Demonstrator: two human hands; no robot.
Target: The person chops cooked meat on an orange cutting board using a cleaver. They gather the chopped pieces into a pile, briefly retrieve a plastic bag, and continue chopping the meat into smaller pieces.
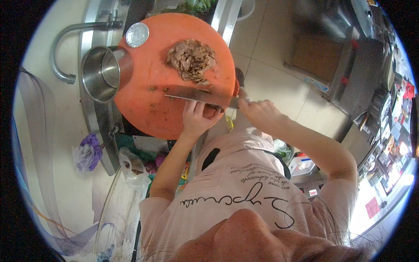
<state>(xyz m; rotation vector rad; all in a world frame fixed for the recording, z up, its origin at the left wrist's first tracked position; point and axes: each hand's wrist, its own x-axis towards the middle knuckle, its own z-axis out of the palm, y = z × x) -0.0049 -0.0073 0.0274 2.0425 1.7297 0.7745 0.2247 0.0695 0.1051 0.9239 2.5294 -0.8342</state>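
A round orange cutting board [144, 65] lies before me. My right hand [262, 113] grips the handle of a wide-bladed knife [196, 95], its blade reaching left over the board. Just below the blade, my left hand [198, 119] presses on a dark brown piece of meat [212, 110] near the board's edge, fingertips close to the blade. Beyond the knife sits a heap of sliced cooked meat [191, 60]. Small brown crumbs are scattered on the board's left part.
A steel pot [100, 74] stands at the board's left rim, under a curved faucet [60, 49]. A round foil-like lid [137, 34] rests at the board's upper left. Leafy greens [198, 6] lie behind the board. Plastic bags [132, 170] are at the lower left.
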